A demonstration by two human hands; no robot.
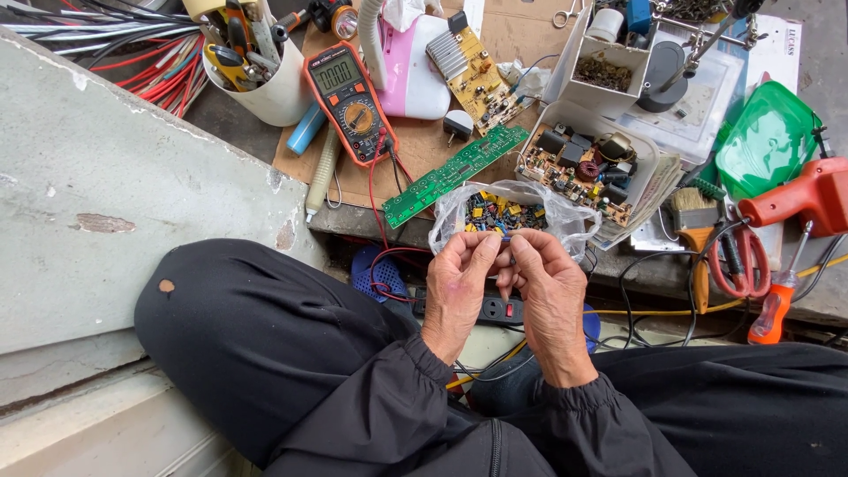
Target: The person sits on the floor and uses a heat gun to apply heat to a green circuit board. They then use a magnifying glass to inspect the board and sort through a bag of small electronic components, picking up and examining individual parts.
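Cluttered workbench (424,146) fills upper frame: multimeter (351,99), green circuit board (455,174). Centre frame, left hand (458,287) and right hand (548,287) together pinch a small blue component (503,238), just below a clear plastic bag (512,212) of parts.

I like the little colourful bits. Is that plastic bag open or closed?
Open. The clear plastic bag gapes at its top, showing small yellow and blue parts inside, just beyond both hands.

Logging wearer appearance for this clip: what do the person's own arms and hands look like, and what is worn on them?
Both hands are bare: no gloves, rings or watch show on the left hand or the right hand. Each arm wears a black, slightly shiny jacket sleeve ending in a gathered elastic cuff at the wrist. Black trousers cover the knees.
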